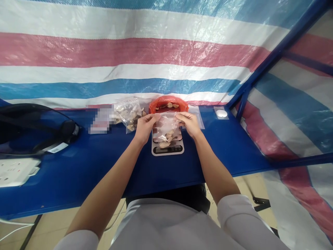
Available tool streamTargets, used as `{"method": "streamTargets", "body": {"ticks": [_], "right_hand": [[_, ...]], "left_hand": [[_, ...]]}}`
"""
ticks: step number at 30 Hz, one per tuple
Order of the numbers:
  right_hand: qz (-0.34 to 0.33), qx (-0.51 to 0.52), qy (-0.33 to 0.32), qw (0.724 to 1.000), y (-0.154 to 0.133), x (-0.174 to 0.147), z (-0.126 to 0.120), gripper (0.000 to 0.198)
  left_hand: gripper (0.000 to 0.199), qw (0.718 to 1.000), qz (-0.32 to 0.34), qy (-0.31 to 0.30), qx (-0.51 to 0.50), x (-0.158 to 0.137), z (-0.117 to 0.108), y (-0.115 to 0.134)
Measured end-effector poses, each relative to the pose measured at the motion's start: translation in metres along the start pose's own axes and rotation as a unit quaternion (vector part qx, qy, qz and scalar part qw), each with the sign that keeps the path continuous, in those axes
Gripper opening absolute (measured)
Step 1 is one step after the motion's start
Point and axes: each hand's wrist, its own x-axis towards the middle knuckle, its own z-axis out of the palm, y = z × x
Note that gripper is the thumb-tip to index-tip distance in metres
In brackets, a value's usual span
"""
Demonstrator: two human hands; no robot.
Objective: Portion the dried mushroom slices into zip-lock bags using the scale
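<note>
I see the left hand [146,127] and the right hand [191,124] each pinching an upper corner of a clear rectangular plastic bag [163,124] between thumb and fingers. The bag stretches between those fingertips, pale brown irregular pieces [169,135] in its lower part, over a white flat scale with a dark display strip [180,151]; whether they touch, I can't tell. Just beyond the fingers I have an open red plastic container [169,100]; left of them, bulging clear plastic bags [129,113].
</note>
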Motion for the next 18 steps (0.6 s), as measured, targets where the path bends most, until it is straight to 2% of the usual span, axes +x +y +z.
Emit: {"method": "streamTargets", "body": {"ticks": [9, 18], "right_hand": [[-0.003, -0.002, 0.022, 1.000, -0.004, -0.002, 0.004, 0.039], [-0.007, -0.005, 0.043, 0.999, 0.002, -0.001, 0.005, 0.036]], "left_hand": [[0.034, 0.999, 0.009, -0.026, 0.024, 0.013, -0.001, 0.001], [0.036, 1.000, -0.020, -0.007, -0.012, 0.015, -0.015, -0.003]]}}
